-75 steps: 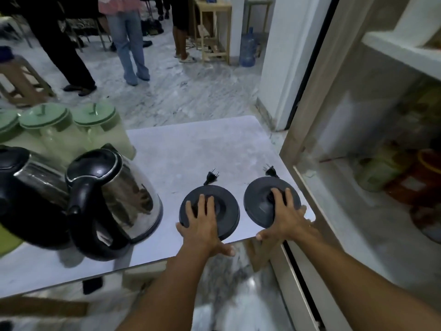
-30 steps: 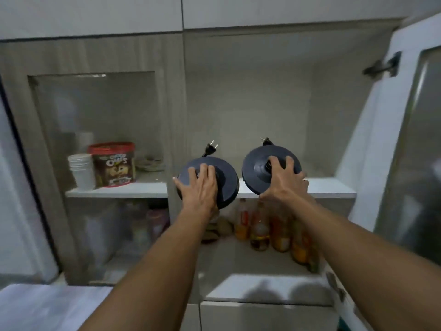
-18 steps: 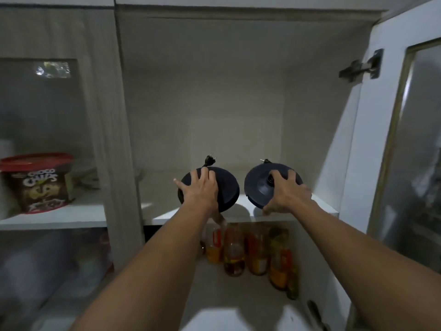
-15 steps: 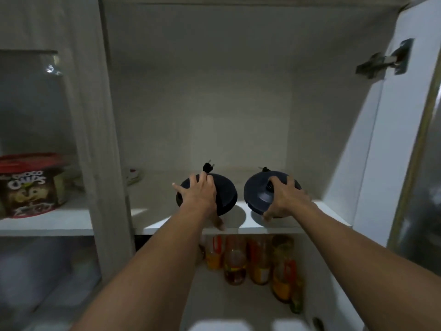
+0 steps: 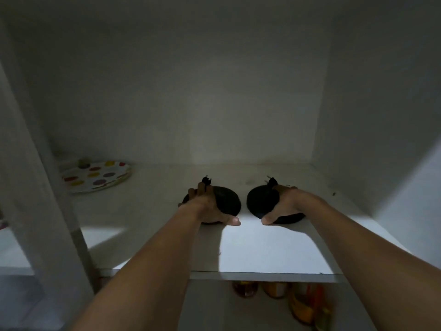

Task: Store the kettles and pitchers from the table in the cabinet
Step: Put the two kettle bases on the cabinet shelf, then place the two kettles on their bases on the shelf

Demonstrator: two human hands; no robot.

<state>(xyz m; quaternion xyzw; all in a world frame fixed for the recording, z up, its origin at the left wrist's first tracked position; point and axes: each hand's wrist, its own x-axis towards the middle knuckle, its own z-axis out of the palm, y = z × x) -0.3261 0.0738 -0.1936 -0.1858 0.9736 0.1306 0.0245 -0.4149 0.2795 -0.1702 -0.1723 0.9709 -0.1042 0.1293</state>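
Two round black kettle bases lie side by side on the white cabinet shelf (image 5: 262,254), deep inside the open compartment. My left hand (image 5: 207,206) grips the left kettle base (image 5: 228,201), whose plug sticks up behind my fingers. My right hand (image 5: 285,204) grips the right kettle base (image 5: 261,201), thumb at its front rim. Both bases seem to rest flat on the shelf. No kettle or pitcher is in view.
A spotted plate (image 5: 95,176) lies at the shelf's back left. A vertical cabinet divider (image 5: 47,187) stands on the left. Several bottles (image 5: 298,299) stand on the shelf below. The compartment's back wall and right wall are bare.
Both hands carried the two bases from the table up to the cabinet, then pushed them deeper onto the shelf and down flat. My view moved closer to the compartment.
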